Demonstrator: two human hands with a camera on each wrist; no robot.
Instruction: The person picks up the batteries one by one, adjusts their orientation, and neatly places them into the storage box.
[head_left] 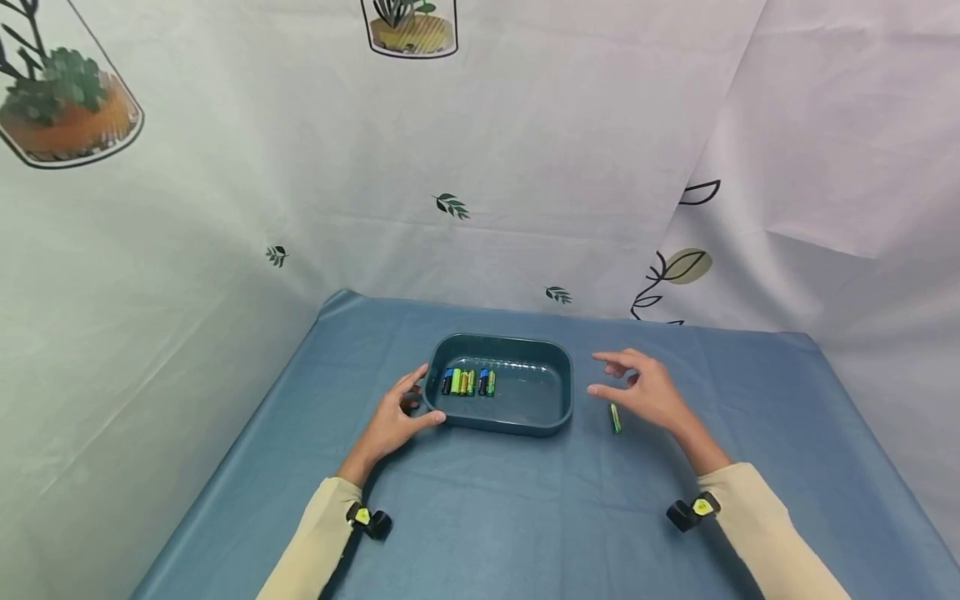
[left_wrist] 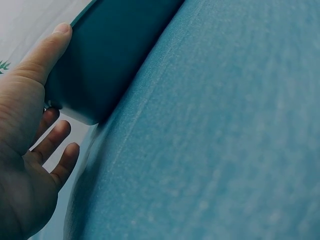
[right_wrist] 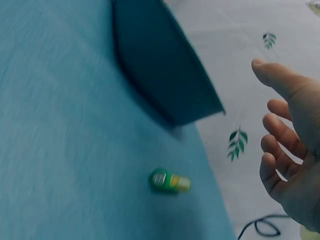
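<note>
A dark teal rectangular tray (head_left: 517, 423) stands on the cloth-covered table. Inside, along its left part, several small batteries (head_left: 463, 382) lie side by side in green, yellow and blue-black. My left hand (head_left: 396, 421) grips the tray's left end, thumb at the front corner of the rim and forefinger farther back; the left wrist view shows the other fingers loosely bent below the rim. To the right of the tray, my right hand (head_left: 643, 387) hovers with thumb and forefinger spread and nothing between them. A single green battery (head_left: 615, 418) lies on the cloth just below that hand.
Blue cloth (head_left: 480, 517) covers the table. White fabric (head_left: 525, 150) printed with plants hangs behind and at both sides. Each wrist wears a small black camera on a strap, the left camera (head_left: 377, 524) and the right camera (head_left: 682, 515).
</note>
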